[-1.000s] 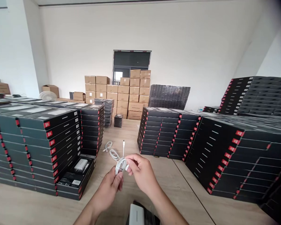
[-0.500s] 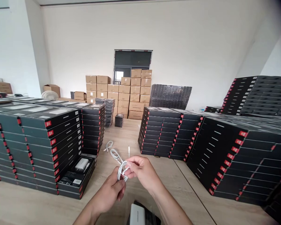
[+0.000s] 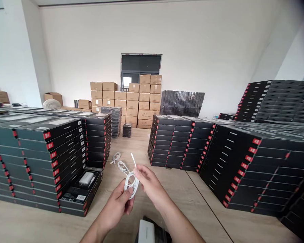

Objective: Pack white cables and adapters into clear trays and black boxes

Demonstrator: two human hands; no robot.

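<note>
A white coiled cable (image 3: pixel 134 185) is between my two hands, above the wooden table. My left hand (image 3: pixel 121 199) pinches the lower part of the coil, thumb on top. The fingers of my right hand (image 3: pixel 145 177) close on the coil's upper right side, where a straight cable end with a slim plug (image 3: pixel 133 158) sticks up. Just beyond my hands lie two more coiled white cables, a nearer one (image 3: pixel 122 166) and a farther one (image 3: pixel 116 157). Below my wrists, at the bottom edge, a white charger-like block (image 3: pixel 146 232) rests in a dark tray, partly cut off.
Tall stacks of black boxes with red tabs stand on the left (image 3: pixel 68 148) and right (image 3: pixel 230 162). An open black box (image 3: pixel 76 197) holding a white block (image 3: pixel 86 179) sits by the left stack. Brown cartons (image 3: pixel 131 104) are piled at the back.
The coil has turned to face me as a rounder loop. My right fingers have shifted up along it, and the plug end now leans left. The view has shifted slightly.
</note>
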